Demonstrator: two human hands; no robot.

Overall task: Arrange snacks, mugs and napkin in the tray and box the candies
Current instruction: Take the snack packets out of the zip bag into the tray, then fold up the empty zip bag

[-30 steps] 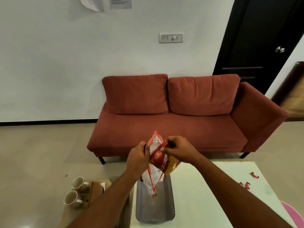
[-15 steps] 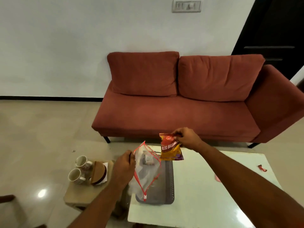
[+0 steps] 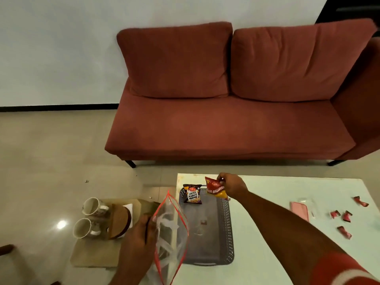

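Observation:
A grey perforated tray (image 3: 226, 239) lies at the left end of the white table (image 3: 267, 254). A salted peanuts packet (image 3: 192, 193) leans in the tray's far left corner. My right hand (image 3: 231, 185) holds a red and yellow bhujia packet (image 3: 215, 190) by its top, just above the tray's far end. My left hand (image 3: 139, 239) grips a clear zip bag (image 3: 171, 233) with a red seal, left of the tray. Two mugs (image 3: 90, 218) lie on a low stool, next to a brown holder (image 3: 119, 221) and a white napkin (image 3: 129, 208). Several red candies (image 3: 345, 218) are scattered at the table's right.
A red sofa (image 3: 226, 124) stands beyond the table against the white wall. A pink lid with a clear box (image 3: 301, 208) rests on the table left of the candies. The low stool (image 3: 92, 251) stands on the tiled floor to the left of the table.
My right hand pulled the bhujia packet out of the zip bag and carried it down to the tray's far end. My left hand lowered the bag. The view tilted downward.

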